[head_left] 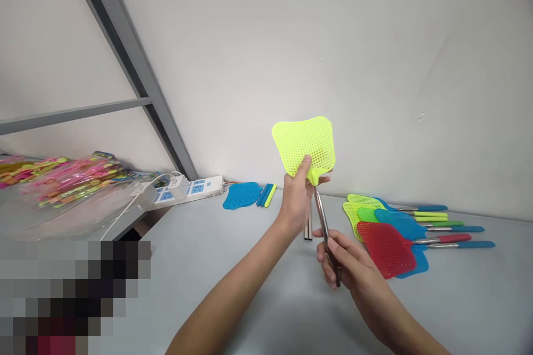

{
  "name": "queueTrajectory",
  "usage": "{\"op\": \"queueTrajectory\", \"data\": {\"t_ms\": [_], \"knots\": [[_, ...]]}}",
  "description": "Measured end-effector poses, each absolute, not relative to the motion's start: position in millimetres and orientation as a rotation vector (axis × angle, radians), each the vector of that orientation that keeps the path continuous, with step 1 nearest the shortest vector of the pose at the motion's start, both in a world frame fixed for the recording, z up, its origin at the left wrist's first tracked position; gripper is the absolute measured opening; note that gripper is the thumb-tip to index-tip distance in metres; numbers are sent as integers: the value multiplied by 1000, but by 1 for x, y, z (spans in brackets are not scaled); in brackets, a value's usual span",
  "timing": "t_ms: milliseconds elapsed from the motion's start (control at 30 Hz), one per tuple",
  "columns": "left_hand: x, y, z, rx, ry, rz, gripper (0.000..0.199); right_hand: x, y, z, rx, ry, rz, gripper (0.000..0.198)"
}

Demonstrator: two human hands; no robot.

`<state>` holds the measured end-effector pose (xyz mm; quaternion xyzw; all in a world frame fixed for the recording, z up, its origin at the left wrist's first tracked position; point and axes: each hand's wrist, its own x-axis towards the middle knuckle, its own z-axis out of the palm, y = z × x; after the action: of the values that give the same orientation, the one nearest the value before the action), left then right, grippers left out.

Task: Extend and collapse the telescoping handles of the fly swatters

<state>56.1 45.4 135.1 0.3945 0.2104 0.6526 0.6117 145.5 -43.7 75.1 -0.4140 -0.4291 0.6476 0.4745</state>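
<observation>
One perforated yellow-green plastic swatter head (306, 141), pinched by the left hand (296, 199) above the grey table (187, 255), topped a silver metal rod (321, 211) the right hand (350, 260) gripped, their apparent fitting next needing straight pressure.

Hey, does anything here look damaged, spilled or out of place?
Nothing looks spilled. The wall has a small rough mark above the swatter pile, perhaps chipped. The raised yellow swatter shows a metal rod without a coloured grip, unlike those in the pile.
</observation>
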Motion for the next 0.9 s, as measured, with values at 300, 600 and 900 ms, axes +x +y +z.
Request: {"op": "queueTrajectory", "data": {"t_ms": [300,600,900], "knots": [[60,47,112,1057,557,1301,36,132,-25,90,-1003,-858,1558,30],[62,39,111,1052,443,1176,31,139,-19,107,-879,-756,1757,29],[72,30,110,881,398,1210,35,163,-10,114,-637,-559,2128,24]]}}
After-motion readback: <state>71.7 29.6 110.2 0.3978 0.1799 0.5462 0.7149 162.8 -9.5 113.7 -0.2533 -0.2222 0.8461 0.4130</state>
